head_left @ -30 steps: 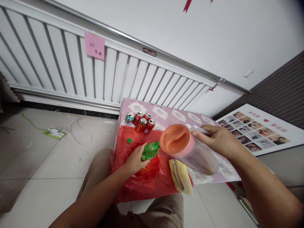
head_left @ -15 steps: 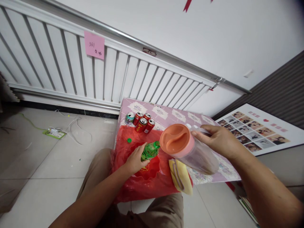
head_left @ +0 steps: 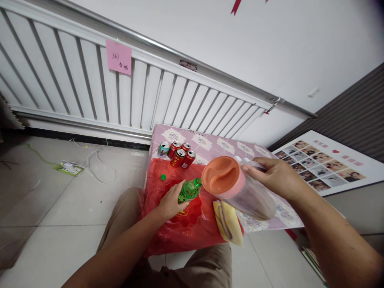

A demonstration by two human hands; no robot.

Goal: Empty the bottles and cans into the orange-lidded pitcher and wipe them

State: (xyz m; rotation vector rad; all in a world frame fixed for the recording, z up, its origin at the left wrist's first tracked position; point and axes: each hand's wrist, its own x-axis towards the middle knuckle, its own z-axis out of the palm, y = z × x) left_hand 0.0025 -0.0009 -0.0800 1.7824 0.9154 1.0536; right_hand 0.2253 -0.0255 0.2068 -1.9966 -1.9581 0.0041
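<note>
My left hand (head_left: 173,203) is closed around a green plastic bottle (head_left: 191,189), which leans to the right with its uncapped mouth up. In my right hand (head_left: 271,176) is the handle of a clear pitcher (head_left: 253,202) with an orange lid (head_left: 222,176). The pitcher is tipped to the left, and its lid edge meets or nearly meets the bottle's mouth. Whether liquid flows between them I cannot tell. Below the bottle sits a red scalloped tray (head_left: 192,218) on red plastic film (head_left: 162,240). A green cap (head_left: 163,177) lies on the film.
Several red cans (head_left: 177,158) and a teal can (head_left: 163,149) stand together at the back left of the table (head_left: 210,141). A folded yellow cloth (head_left: 229,228) lies at the front edge. Behind is a white radiator (head_left: 168,100); a power strip (head_left: 69,169) is on the floor.
</note>
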